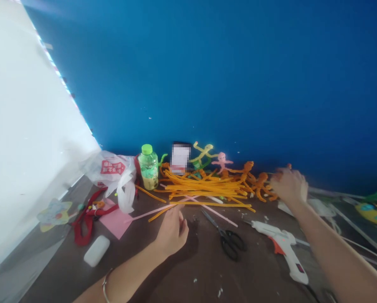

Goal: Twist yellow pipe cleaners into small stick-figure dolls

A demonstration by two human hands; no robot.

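Note:
My left hand (pixel 172 230) is closed, its fingers curled in and its fingertips at the front edge of a pile of orange pipe cleaners (pixel 204 185). Whether a stem is pinched there is hidden. Pink pipe cleaners (pixel 220 215) lie crossed beside it. Farther right, my right hand (pixel 290 186) is blurred at the foot of the blue wall. A small orange bit (pixel 289 166) peeks out above its knuckles. Just left of it stand orange pipe-cleaner figures (pixel 261 185), with a pink figure (pixel 222 162) and a yellow one (pixel 207 150) farther along.
Black-handled scissors (pixel 231 242) and a white glue gun (pixel 283 248) lie in front. A green-capped bottle (pixel 148 168), plastic bag (pixel 112 168), red ribbon (pixel 84 229), pink paper (pixel 117 223) and white case (pixel 96 251) are at left. A blue wall (pixel 223 75) rises behind.

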